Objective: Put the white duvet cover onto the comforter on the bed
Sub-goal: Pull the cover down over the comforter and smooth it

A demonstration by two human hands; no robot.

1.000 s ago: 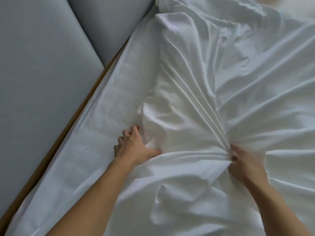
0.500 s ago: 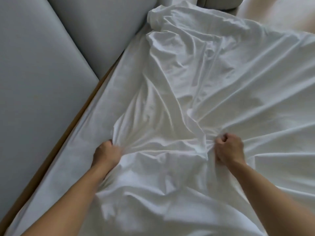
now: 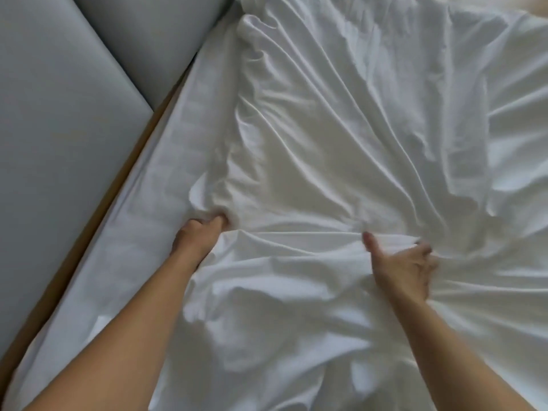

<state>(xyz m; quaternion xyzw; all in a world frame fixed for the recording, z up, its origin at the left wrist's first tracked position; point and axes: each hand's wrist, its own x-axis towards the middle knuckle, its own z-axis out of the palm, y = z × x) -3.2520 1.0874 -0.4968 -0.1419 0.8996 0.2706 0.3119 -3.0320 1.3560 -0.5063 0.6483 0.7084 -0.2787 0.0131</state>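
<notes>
grey padded panels (image 3: 74, 120) at 10 o'clock beside bed (image 3: 142, 221) | white duvet cover (image 3: 341, 143) rumpled across centre to 3 o'clock | my left hand (image 3: 198, 237) clenched on cover fold at 8 o'clock | my right hand (image 3: 400, 265) half open, thumb up, fingers touching gathered pleats at 4 o'clock

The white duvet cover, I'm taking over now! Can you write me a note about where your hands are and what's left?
Left hand: fist shut on a bunch of the wrinkled white fabric duvet cover, near the bed's left edge.
Right hand: fingers spread, thumb hooked on a gathered ridge of cover, not gripping.
Done: cover lies over the bed, bunched.
Left: grab with the right hand, pull the cover flat. The comforter can't be told apart.
</notes>
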